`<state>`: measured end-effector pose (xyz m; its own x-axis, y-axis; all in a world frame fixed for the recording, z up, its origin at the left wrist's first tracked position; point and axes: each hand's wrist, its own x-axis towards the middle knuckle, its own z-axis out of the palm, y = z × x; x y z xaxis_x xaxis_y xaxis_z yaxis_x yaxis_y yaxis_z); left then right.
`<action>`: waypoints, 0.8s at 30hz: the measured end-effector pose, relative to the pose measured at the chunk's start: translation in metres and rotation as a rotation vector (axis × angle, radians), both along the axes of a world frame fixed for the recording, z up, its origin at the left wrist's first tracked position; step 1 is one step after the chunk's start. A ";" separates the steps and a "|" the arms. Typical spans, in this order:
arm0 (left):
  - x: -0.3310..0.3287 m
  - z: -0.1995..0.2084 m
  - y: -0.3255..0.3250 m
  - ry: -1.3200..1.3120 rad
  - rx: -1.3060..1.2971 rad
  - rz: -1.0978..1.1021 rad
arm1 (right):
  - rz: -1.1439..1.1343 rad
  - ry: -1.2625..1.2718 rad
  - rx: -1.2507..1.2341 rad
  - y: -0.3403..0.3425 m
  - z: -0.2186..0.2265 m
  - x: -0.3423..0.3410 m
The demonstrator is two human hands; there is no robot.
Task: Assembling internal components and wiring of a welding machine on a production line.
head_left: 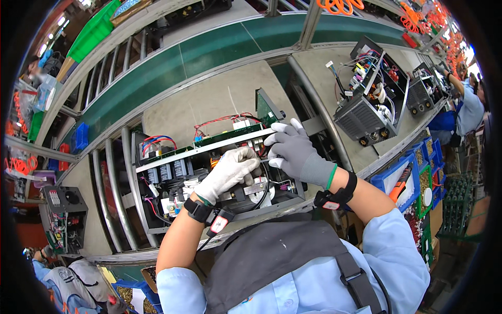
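- Nearest, at the near middle: the wearer's dark apron (pixel 272 261) over a light blue shirt (pixel 395 243).
- Near left: a co-worker (pixel 73 288) in light blue, cut off by the rim of the view.
- Left: a dark electrical unit (pixel 65 201), its insides showing.
- Right of that unit: metal rollers (pixel 107 193) running near to far.
- Far left: a green bin (pixel 94 32); from there a green belt (pixel 219 55) curves across the far side.
- Middle: an uncovered chassis (pixel 285 202), just beyond the apron, packed with wiring and black components. A pale crossbar (pixel 193 150) spans it, a green circuit board (pixel 227 137) lying along its far side.
- Left hand (pixel 230 171), white-gloved, over the chassis: fingers curled inward; whether they grip anything cannot be told.
- Right hand (pixel 298 152), grey-gloved, at the chassis's right part: thumb and forefinger near the left hand's fingertips, other fingers stretched farther out; anything between them is too small to tell.
- Right: a second uncovered unit (pixel 366 116) with a ribbed dark casing, and another unit (pixel 420 97) beyond it.
- Near right: a blue bin (pixel 379 181) holding an orange-and-black tool (pixel 400 184).
- Far right: another co-worker (pixel 470 108) in light blue.
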<state>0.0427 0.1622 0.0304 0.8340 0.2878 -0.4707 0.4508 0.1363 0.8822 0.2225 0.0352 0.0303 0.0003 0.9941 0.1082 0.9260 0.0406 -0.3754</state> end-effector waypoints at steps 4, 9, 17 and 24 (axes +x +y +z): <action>0.001 -0.002 0.000 -0.018 0.020 -0.002 | 0.005 -0.015 -0.006 0.000 0.000 0.001; 0.000 0.000 -0.001 -0.014 0.006 0.020 | 0.014 -0.022 -0.018 0.000 -0.001 0.003; 0.002 -0.004 -0.003 -0.066 -0.048 -0.006 | 0.047 0.058 -0.042 0.007 0.008 -0.003; 0.010 -0.008 -0.021 0.037 0.291 0.231 | 0.001 0.197 0.020 -0.002 0.030 0.000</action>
